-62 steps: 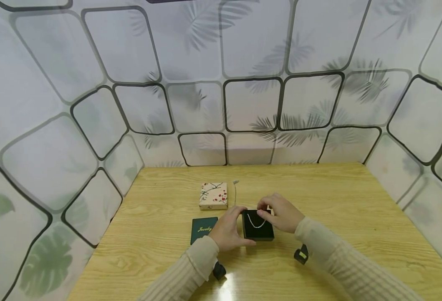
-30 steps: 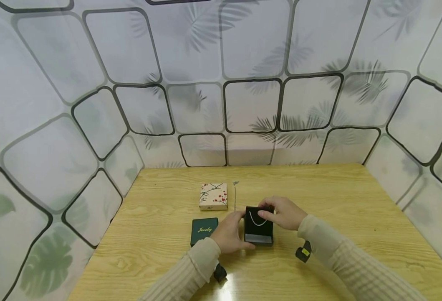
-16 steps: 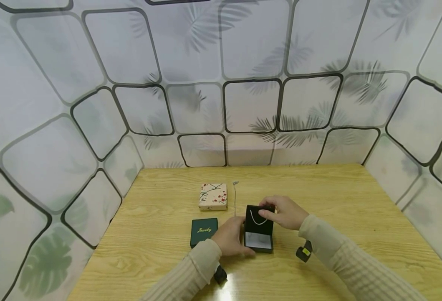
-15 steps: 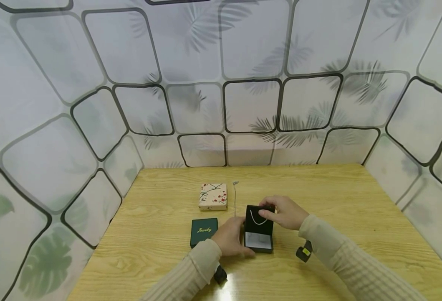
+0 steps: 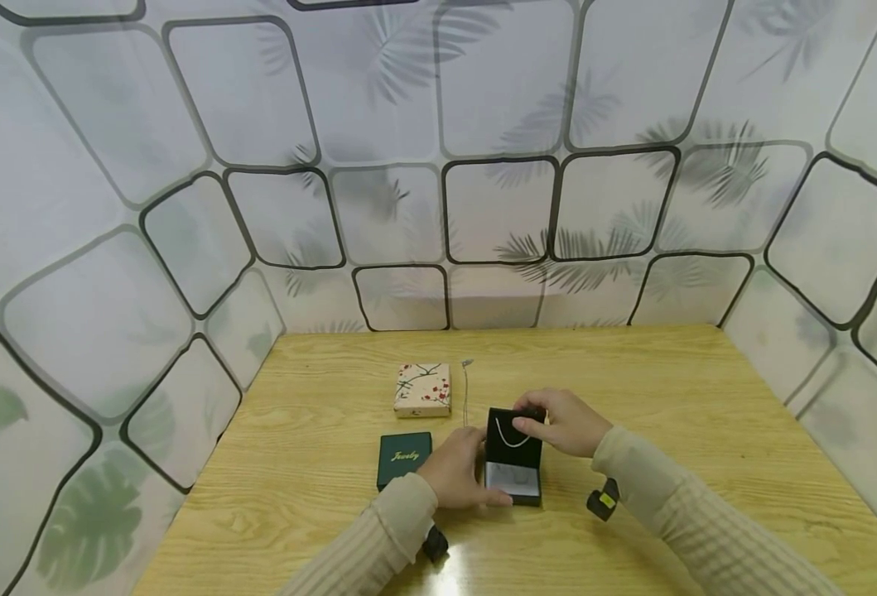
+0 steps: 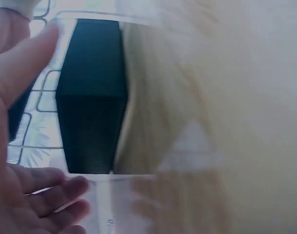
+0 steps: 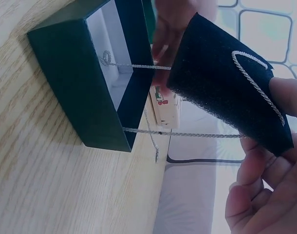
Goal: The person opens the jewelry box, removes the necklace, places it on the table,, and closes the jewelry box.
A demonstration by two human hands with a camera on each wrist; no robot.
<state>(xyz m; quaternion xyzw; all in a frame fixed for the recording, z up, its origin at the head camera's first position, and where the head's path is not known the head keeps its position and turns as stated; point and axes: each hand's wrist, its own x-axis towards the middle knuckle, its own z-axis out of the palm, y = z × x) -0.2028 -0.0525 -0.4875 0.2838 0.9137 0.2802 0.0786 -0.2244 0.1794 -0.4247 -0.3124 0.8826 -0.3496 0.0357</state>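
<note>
My right hand pinches the edge of a black foam insert between thumb and fingers. The insert is tilted up, clear of a dark green jewelry box base. A silver chain loops across the foam's face; two strands run from it down to the box, one ending in a small ring over the pale lining. At the box's left side, my left hand grips it, thumb at the front wall and fingers towards the back. In the left wrist view the box stands between thumb and fingers.
The green lid marked "Jewelry" lies left of my left hand. Farther back sit a cream floral box and a second thin chain on the wooden table. A patterned curtain encloses the table's back and sides.
The foam insert has come up out of the box and tilted, baring the pale lining. My left hand and the box have shifted slightly towards me. Over the last half second little has moved.
</note>
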